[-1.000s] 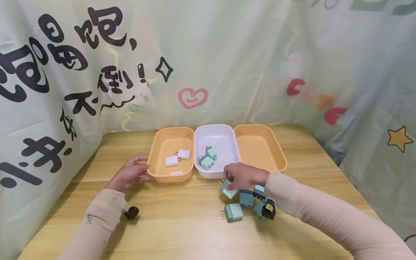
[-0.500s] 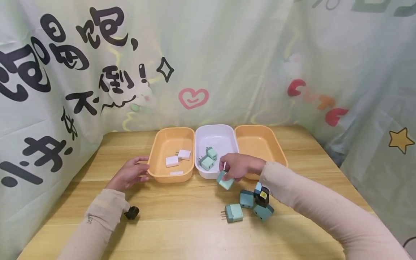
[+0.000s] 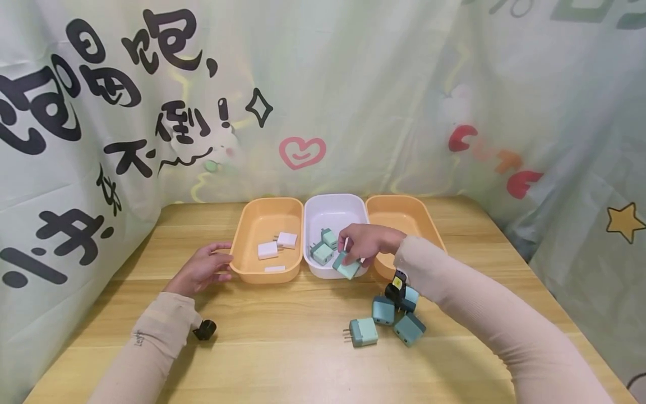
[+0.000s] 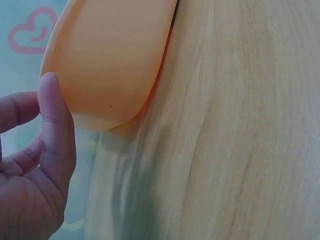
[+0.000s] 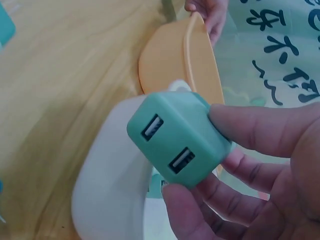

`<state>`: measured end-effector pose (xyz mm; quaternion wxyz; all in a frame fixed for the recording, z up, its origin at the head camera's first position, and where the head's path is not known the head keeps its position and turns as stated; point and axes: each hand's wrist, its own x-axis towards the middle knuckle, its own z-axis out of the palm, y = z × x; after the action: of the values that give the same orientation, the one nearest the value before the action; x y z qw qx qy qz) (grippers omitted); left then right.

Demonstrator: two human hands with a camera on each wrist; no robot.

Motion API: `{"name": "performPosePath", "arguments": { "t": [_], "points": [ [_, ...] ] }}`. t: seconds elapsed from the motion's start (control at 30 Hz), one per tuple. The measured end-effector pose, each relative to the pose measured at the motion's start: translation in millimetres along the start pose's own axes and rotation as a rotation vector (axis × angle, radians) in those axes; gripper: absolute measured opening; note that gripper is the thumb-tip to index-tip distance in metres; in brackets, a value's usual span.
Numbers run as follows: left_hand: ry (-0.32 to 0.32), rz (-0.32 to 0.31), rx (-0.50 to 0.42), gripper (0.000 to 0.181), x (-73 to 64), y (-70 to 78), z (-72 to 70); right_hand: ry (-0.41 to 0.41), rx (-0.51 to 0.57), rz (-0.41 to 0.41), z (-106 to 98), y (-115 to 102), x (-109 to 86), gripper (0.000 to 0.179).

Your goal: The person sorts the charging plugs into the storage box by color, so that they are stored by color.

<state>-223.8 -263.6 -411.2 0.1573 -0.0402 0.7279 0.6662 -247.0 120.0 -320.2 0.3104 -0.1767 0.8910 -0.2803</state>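
My right hand (image 3: 367, 242) holds a mint-green USB wall charger (image 3: 346, 265) with a darker end over the front of the white tray (image 3: 339, 203). In the right wrist view its two USB ports show, with thumb and fingers pinching its sides. Below it, two similar green chargers (image 3: 323, 252) lie in that tray. My left hand (image 3: 203, 268) is at the left edge of the left orange tray (image 3: 245, 224); the left wrist view shows its thumb and index finger pinching the rim. White chargers (image 3: 268, 250) lie inside this orange tray.
A second orange tray (image 3: 404, 210) stands to the right, partly hidden by my right arm. Several chargers lie on the wooden table (image 3: 282, 348) in front: a mint one (image 3: 363, 331), two dark teal ones (image 3: 410, 328) and a blue one (image 3: 410, 299). A printed curtain (image 3: 363, 112) hangs behind.
My right hand has carried the mint-green charger up and away from the group on the table, back over the white tray's front. The left hand has stayed at the orange tray.
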Motion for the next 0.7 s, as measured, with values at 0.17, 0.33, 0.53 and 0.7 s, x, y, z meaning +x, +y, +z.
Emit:
{"name": "performPosePath", "arguments": {
  "t": [0.17,0.33,0.53,0.7],
  "points": [
    [-0.003,0.005,-0.008,0.057,0.4,0.0,-0.1,0.004,0.036,0.013,-8.3,0.8,8.8,0.023],
    [-0.002,0.003,-0.008,0.057,-0.1,0.5,0.0,0.001,0.054,0.039,-17.4,1.5,18.3,0.024],
    [-0.007,0.008,0.002,0.056,0.5,-0.5,0.0,0.002,0.069,0.065,-26.8,1.9,27.9,0.026],
    [-0.006,0.009,0.005,0.056,0.5,-0.6,0.2,0.013,0.093,0.092,-32.3,4.3,38.0,0.024]
  ]
}}
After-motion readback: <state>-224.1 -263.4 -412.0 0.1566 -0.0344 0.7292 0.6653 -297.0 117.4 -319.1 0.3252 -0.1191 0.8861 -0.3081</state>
